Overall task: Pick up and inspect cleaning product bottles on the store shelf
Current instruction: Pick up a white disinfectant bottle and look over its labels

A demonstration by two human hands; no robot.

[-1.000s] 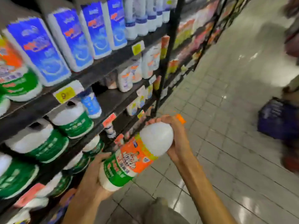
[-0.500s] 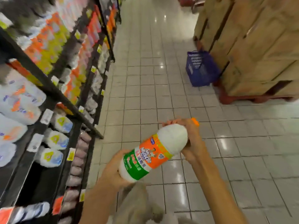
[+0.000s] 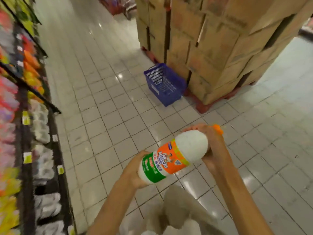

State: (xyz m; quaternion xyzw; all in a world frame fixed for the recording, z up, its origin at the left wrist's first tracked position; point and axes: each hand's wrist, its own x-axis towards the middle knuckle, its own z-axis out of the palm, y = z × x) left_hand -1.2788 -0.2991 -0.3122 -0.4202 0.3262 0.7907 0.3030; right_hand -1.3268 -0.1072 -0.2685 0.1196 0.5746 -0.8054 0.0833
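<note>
Away from the shelf, which a second ago filled the view and now runs only along the left edge, the person faces the aisle, with a blue basket ahead beside stacked cartons. The bottle goes with the turn, so inspection looks under way rather than reshelving. It lies tilted, well right of the shelf, orange cap pointing away. The left hand cups its base, fingers curled round; the right hand wraps the neck end.

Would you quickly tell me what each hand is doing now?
Left hand: grips the bottle at its base.
Right hand: grips its neck end.
</note>
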